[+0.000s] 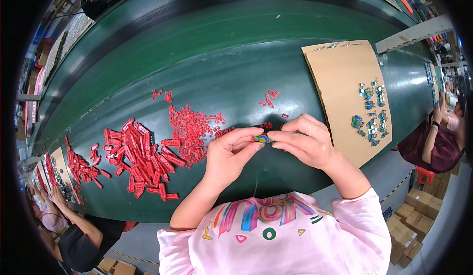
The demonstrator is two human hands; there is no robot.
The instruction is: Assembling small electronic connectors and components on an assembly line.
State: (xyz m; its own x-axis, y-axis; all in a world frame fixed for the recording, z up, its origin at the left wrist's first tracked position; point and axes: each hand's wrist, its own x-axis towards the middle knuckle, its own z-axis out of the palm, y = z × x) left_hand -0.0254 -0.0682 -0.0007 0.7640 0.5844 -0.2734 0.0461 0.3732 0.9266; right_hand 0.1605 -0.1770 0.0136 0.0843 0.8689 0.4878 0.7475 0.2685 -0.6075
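In front of my chest, both hands meet over a small circuit board (263, 139) with blue, yellow and green parts; a bit of red shows at its left end. My left hand (227, 156) pinches it from the left between thumb and fingertips. From the right, my right hand (308, 142) has its thumb and fingers closed at the board's other end. Just left of my left hand lies a heap of small red plastic pieces (189, 132). Beyond my fingers are a few more loose red pieces (269, 99).
A pile of long red plastic bars (143, 157) lies left on the green conveyor table (236, 78). On the right, a cardboard sheet (342, 88) carries several small circuit boards (370, 120). Co-workers sit left (81, 235) and right (428, 137). Brown cartons (411, 216) stand on the floor.
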